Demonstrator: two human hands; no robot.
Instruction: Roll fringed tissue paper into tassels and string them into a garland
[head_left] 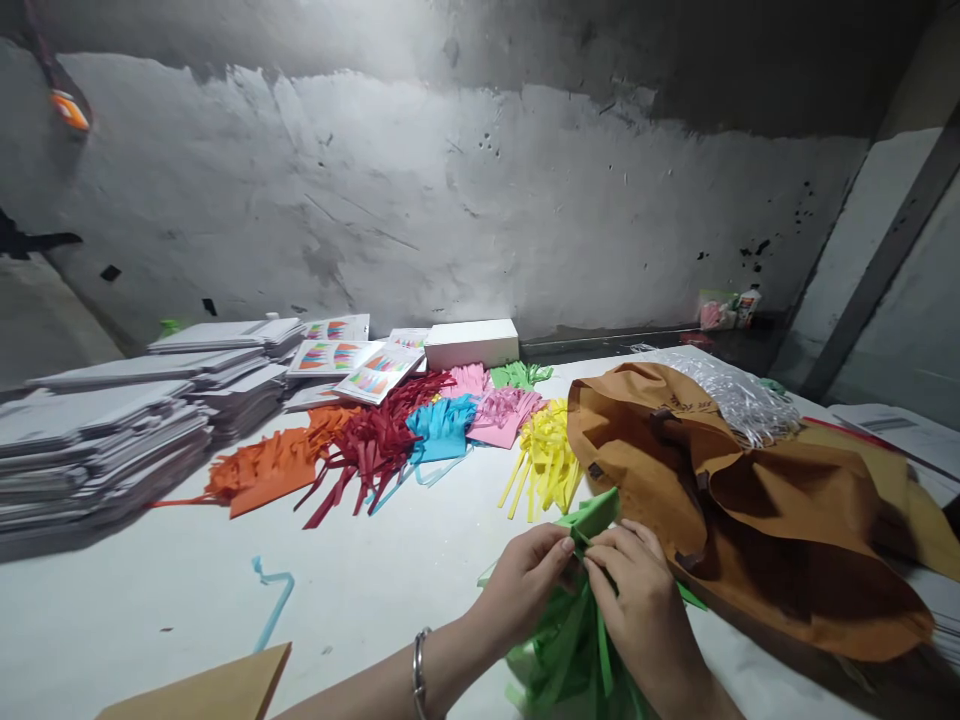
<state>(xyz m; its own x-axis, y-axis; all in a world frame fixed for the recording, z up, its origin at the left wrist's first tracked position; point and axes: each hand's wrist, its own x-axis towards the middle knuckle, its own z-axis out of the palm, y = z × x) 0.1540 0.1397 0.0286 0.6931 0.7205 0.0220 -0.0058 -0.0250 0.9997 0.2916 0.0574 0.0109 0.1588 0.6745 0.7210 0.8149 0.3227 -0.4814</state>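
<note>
A bunch of green fringed tissue paper (pixel 559 650) hangs below my two hands, its strips falling onto the white table. My left hand (pixel 529 575) pinches the gathered upper part from the left. From the right, my right hand (pixel 630 580) has its fingers closed on the same paper, close against the left fingertips. A folded flat green end (pixel 596 512) sticks up past the fingers. The exact spot between the fingertips is partly hidden. Just beyond lies a yellow fringed bunch (pixel 551 450).
Orange (pixel 262 465), dark red (pixel 367 440) and blue (pixel 442 428) fringed bunches lie across the table. Stacks of white packets (pixel 97 430) stand left. A brown apron-like cloth (pixel 720 490) covers the right side, near white strips (pixel 735 390). A white box (pixel 472 343) sits by the wall.
</note>
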